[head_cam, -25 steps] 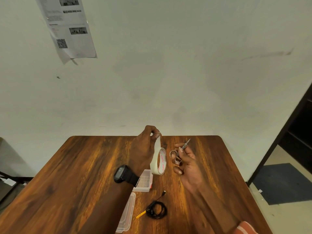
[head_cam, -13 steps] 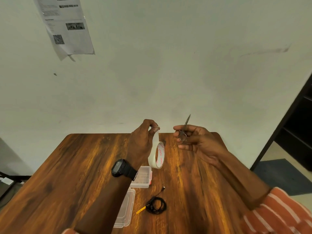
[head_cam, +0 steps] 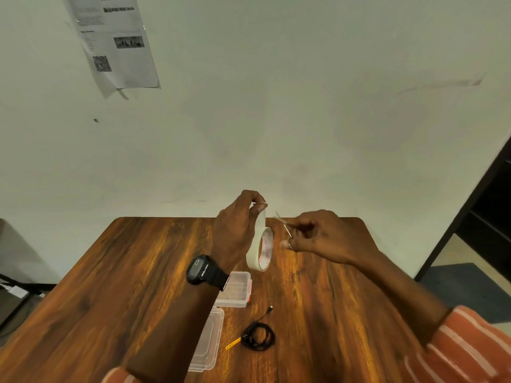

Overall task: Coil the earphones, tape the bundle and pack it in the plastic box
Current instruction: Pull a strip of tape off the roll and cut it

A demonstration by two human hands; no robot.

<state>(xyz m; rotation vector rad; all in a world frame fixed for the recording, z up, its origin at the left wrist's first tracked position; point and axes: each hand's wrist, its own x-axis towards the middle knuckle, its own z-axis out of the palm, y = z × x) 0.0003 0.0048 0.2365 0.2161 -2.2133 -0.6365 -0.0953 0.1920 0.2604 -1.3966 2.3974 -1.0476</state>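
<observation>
Head view: left grip (head_cam: 250,214) pinches tape (head_cam: 261,248); right grip (head_cam: 307,233) clamps scissors (head_cam: 283,223) just beside.

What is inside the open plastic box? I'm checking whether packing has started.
Nothing shows in the plastic box; the left forearm covers part. The coiled earphones lie on the table.

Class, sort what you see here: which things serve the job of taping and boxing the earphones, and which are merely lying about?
Belonging to the job:
tape roll, hanging from the left hand
scissors in the right hand
coiled earphones
plastic box and its lid

Just there:
wristwatch
printed sheet on the wall
yellow tag
</observation>
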